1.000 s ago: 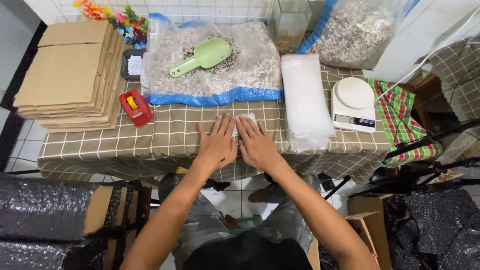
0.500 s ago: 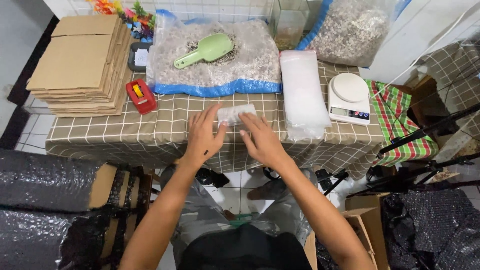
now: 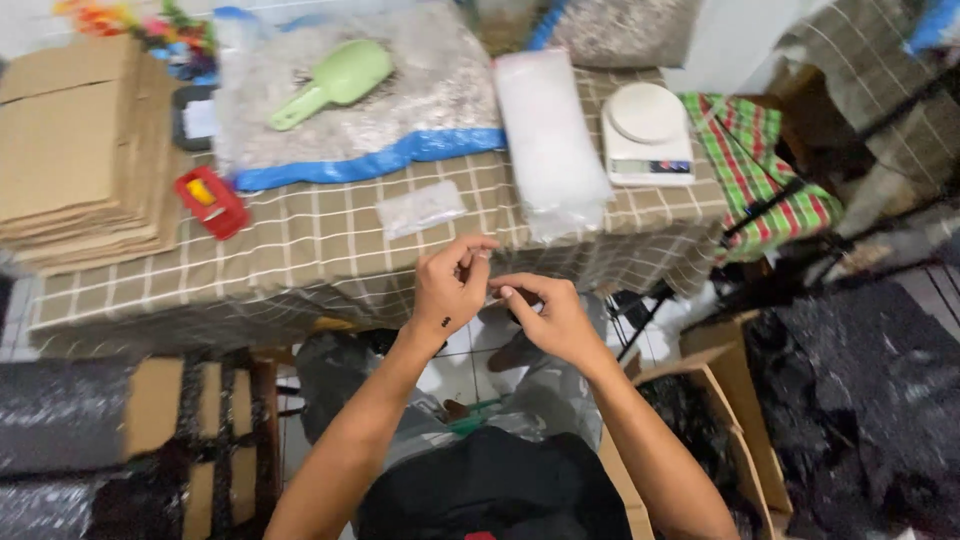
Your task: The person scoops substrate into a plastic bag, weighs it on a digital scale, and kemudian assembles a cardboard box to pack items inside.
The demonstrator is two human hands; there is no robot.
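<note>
Both hands hover off the checked table's [image 3: 300,250] near edge: left hand [image 3: 450,290] and right hand [image 3: 550,315] loosely curled, fingertips nearly meeting, grasping nothing visible; small filled bag [image 3: 420,208] lies untouched on it.

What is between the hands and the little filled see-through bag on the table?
Nothing visible. The small clear plastic bag with pale grit lies alone on the brown checked tablecloth, just beyond the left hand and right hand. Only bare cloth lies between; the red tape dispenser sits off to the left.
</note>
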